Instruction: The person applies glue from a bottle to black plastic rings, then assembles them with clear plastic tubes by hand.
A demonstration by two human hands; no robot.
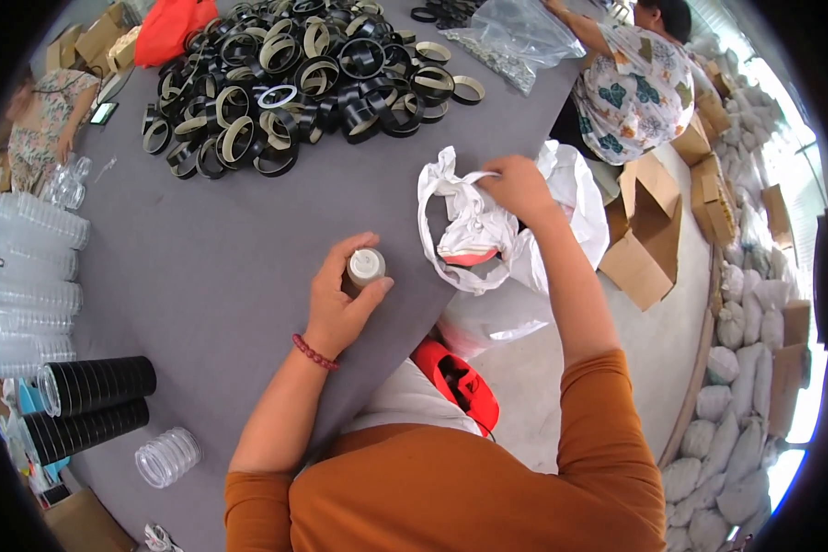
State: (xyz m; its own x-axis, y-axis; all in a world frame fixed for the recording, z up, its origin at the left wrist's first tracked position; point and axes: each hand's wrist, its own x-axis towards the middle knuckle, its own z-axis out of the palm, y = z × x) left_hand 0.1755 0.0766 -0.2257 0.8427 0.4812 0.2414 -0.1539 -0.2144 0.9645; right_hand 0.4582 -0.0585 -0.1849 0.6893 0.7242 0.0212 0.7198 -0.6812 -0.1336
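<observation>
My left hand (336,293), with a red bead bracelet at the wrist, is wrapped round a small bottle (367,265) that has a whitish round cap. The bottle is upright over the grey table, and most of its body is hidden by my fingers. Off to the right, my right hand (517,188) is closed on the edge of a white plastic bag (575,198) at the table's edge. Crumpled white plastic (469,216) lies in the bag's mouth, with a red and pink thing (469,257) partly showing beneath it.
A large heap of black rings (294,83) covers the far side of the grey table (221,248). Clear plastic cup stacks (37,294) and black stacked lids (101,386) line the left. One person (634,87) sits far right, another (51,120) far left. An opened cardboard box (648,230) stands on the floor.
</observation>
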